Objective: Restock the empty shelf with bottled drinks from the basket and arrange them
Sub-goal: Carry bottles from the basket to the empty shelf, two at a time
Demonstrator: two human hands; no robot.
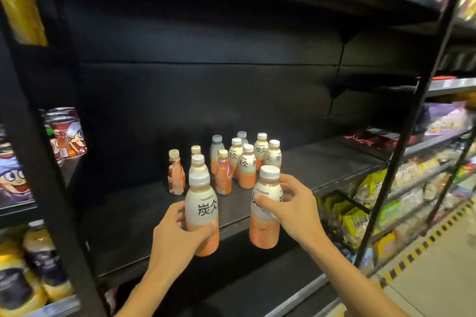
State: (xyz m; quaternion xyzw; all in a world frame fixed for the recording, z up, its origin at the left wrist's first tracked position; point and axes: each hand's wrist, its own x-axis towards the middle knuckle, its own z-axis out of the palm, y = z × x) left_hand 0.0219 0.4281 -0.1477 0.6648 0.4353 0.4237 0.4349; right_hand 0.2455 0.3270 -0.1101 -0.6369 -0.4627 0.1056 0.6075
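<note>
Upright white-capped bottles [246, 162] on shelf [322, 162]

Both bare forearms reach up from the lower frame; the left hand [177, 234] and the right hand [296, 203] each curl in a grip.

- Cartoon-printed cans [68, 134] at nine o'clock, on the neighbouring shelf
- Yellow snack bags [353, 219] at four o'clock
- Dark-labelled bottles [38, 265] at eight o'clock
- Striped floor tape [422, 247] lower right
</note>
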